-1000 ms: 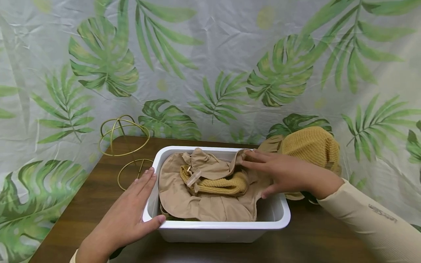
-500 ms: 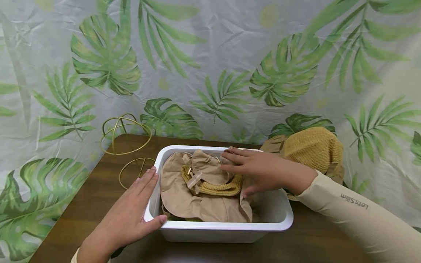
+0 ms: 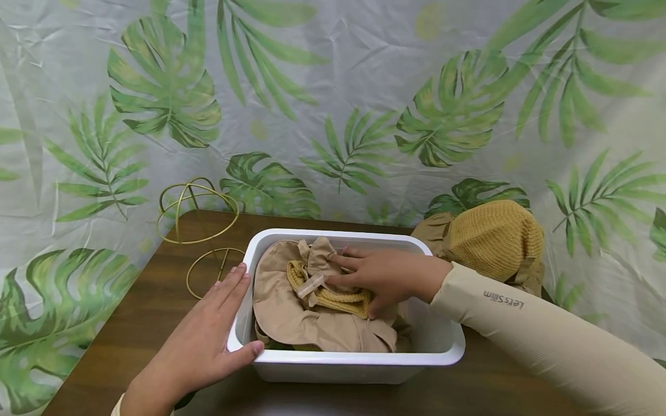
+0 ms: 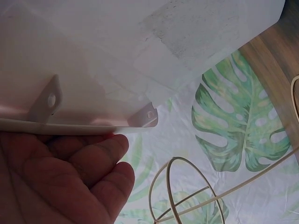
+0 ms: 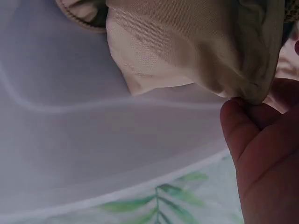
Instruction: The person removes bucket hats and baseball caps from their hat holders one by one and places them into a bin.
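A beige cloth hat [image 3: 291, 318] with a mustard knit part [image 3: 338, 301] lies in a white plastic basin [image 3: 343, 358]. My right hand [image 3: 387, 280] reaches over the basin's right side and presses on the hat with spread fingers. The right wrist view shows its thumb [image 5: 236, 126] touching the edge of the beige cloth [image 5: 159, 51]; the other fingertips are partly hidden. My left hand [image 3: 200, 341] rests against the basin's left end, thumb over the front corner. Seen from below, its fingers [image 4: 100, 158] touch the outer rim [image 4: 88, 126].
Behind the basin on the right sits another mustard knit and beige hat [image 3: 496, 240]. Gold wire stands [image 3: 200, 237] rise at the table's far left. The basin stands on a dark wooden table [image 3: 156, 294], before a leaf-print sheet [image 3: 354, 69].
My right hand has moved left and inward over the basin, pushing the hat's right brim in toward its middle. The left hand has stayed at the rim.
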